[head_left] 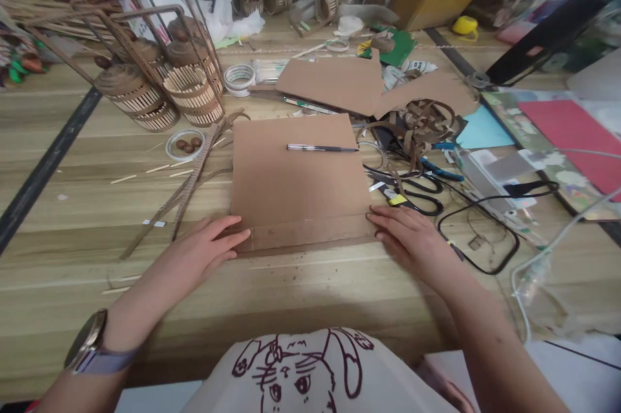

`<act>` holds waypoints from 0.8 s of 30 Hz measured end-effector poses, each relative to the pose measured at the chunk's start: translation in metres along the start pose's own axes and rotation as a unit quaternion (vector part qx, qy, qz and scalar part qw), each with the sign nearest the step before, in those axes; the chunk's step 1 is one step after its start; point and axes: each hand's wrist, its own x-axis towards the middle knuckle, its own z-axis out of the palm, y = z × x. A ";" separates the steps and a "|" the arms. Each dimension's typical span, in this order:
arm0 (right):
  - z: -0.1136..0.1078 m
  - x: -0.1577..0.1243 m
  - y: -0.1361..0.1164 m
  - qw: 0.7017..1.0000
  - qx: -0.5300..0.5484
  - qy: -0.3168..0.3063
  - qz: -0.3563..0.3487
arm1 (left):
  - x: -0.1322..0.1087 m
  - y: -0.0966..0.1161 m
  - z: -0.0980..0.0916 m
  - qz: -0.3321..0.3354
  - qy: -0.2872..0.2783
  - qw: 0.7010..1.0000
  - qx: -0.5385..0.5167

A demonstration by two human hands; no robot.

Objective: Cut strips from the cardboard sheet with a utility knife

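A flat cardboard sheet (291,189) lies on the table in front of me, with a taped strip along its near edge. On the upper part of the sheet rests a black pen (323,148), cap end to the left. My left hand (213,245) touches the sheet's near left corner, fingers stretched out. At the near right corner, the fingertips of my right hand (405,232) lie on the edge, fingers extended. Neither hand grips anything. Just beyond my right hand are black-handled scissors (422,202) and a cutter with a yellow part (396,198).
Small slatted wooden buckets (194,96) with tall handles stand at the back left, near a dish of brown beads (187,144). Brown strips (187,189) lie left of the sheet. More cardboard (334,84), tape rolls (239,78) and a black cable (485,270) surround it.
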 end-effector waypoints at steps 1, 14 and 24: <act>0.000 0.000 0.000 1.000 0.002 -0.001 0.003 | 0.000 0.000 0.000 0.005 -0.002 1.000 0.002; -0.003 0.002 -0.007 0.999 -0.047 -0.005 0.010 | 0.003 0.002 -0.002 0.011 0.011 1.000 0.020; -0.016 0.032 -0.039 0.974 -0.191 -0.118 0.036 | 0.024 0.036 -0.016 -0.021 -0.099 0.990 0.096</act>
